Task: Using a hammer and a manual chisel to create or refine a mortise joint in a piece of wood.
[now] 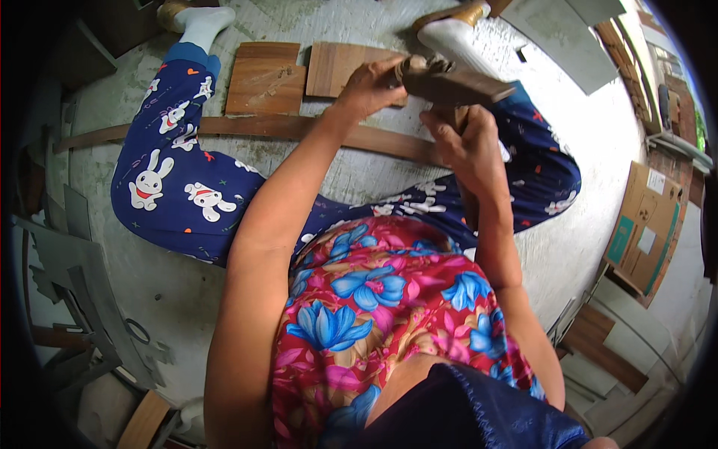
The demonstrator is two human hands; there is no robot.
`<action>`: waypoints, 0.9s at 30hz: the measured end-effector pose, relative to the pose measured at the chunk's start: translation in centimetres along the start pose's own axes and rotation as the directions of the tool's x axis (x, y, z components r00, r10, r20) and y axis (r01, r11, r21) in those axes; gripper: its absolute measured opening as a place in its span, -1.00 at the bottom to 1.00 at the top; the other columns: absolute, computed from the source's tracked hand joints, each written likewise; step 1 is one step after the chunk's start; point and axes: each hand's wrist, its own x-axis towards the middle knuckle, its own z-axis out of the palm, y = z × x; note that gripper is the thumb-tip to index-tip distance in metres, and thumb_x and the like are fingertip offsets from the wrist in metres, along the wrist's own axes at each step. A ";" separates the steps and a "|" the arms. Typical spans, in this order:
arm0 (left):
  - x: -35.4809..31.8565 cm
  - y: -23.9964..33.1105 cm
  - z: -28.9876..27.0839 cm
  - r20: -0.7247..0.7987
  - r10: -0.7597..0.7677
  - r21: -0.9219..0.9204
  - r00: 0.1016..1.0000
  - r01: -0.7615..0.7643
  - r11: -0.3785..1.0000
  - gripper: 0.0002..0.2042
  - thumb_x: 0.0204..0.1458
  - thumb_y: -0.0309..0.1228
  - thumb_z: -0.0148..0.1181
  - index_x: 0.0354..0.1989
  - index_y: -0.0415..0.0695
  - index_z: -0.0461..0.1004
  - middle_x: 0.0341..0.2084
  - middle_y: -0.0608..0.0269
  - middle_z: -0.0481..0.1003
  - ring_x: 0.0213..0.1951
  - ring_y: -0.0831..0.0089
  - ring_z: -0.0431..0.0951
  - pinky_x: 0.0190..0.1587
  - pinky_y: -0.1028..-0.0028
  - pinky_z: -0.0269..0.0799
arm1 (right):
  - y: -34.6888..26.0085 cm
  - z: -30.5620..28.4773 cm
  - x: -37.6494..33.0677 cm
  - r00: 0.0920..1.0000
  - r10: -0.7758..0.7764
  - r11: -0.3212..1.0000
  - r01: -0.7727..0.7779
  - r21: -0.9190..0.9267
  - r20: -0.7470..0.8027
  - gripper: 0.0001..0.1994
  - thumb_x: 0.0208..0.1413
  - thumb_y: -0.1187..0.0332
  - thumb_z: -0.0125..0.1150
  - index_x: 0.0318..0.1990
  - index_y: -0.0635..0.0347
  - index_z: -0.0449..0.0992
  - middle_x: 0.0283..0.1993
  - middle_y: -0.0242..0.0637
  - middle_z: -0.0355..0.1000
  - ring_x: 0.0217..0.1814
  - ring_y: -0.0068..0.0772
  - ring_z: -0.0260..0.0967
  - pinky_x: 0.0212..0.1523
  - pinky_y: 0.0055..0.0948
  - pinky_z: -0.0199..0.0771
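My right hand (475, 146) is closed round the wooden handle of a hammer-like tool (471, 87). This tool has a long, dark, worn head, which lies crosswise above the fist. My left hand (372, 87) is curled at the left end of that head, its fingers pinched together; what they hold is mostly hidden. Just beyond, on the pale floor, lie two brown wood-grain boards, a left one (263, 78) and a right one (336, 66) partly behind my left hand. A long narrow wooden strip (250, 126) runs crosswise under my forearm.
My legs are spread on either side of the boards. A cardboard box (647, 224) stands at the right. Grey panel scraps (93, 299) and a pair of scissors (137, 331) lie at the left. A grey board (561, 45) rests at the far right.
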 end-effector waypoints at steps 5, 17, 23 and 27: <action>1.1 0.4 -0.2 0.005 -0.065 0.080 0.998 0.065 0.995 -0.69 -0.11 -0.29 0.25 -0.17 -0.12 0.48 -0.39 0.01 0.56 -0.27 0.09 0.59 -0.22 0.27 0.48 | -2.3 -0.9 -0.4 0.991 -0.037 0.984 0.059 0.169 -0.129 -0.74 0.02 0.36 0.29 -0.25 0.40 0.46 -0.52 -0.08 0.40 -0.51 -0.31 0.27 -0.37 -0.30 0.37; 1.7 -0.4 0.1 0.038 -0.031 0.191 0.999 0.023 0.981 -0.61 -0.08 -0.27 0.35 -0.08 -0.13 0.48 -0.38 0.08 0.58 -0.29 0.43 0.59 -0.20 0.36 0.48 | -0.6 -1.3 2.9 0.999 0.028 0.993 -0.031 -0.111 -0.034 -0.72 0.05 0.31 0.28 -0.27 0.39 0.42 -0.53 -0.17 0.36 -0.48 -0.45 0.32 -0.37 -0.36 0.37; 1.8 -0.8 -0.7 -0.020 -0.090 0.114 0.996 0.092 0.989 -0.69 -0.12 -0.24 0.25 -0.22 -0.13 0.51 -0.34 0.01 0.58 -0.26 0.09 0.60 -0.16 0.27 0.49 | 1.3 -1.9 3.5 0.999 0.036 0.955 -0.030 0.296 -0.015 -0.72 0.12 0.23 0.23 -0.42 0.27 0.38 -0.66 -0.42 0.31 -0.70 -0.63 0.25 -0.69 -0.61 0.20; 1.6 -3.5 -2.9 -0.136 -0.211 -0.038 0.968 0.208 0.977 -0.78 -0.08 -0.30 0.31 -0.32 -0.17 0.56 -0.46 0.29 0.57 -0.40 0.52 0.54 -0.29 0.46 0.47 | 2.3 -3.3 2.8 0.992 0.129 0.913 -0.124 0.390 0.013 -0.71 0.12 0.21 0.24 -0.46 0.20 0.34 -0.67 -0.42 0.28 -0.74 -0.63 0.22 -0.73 -0.58 0.23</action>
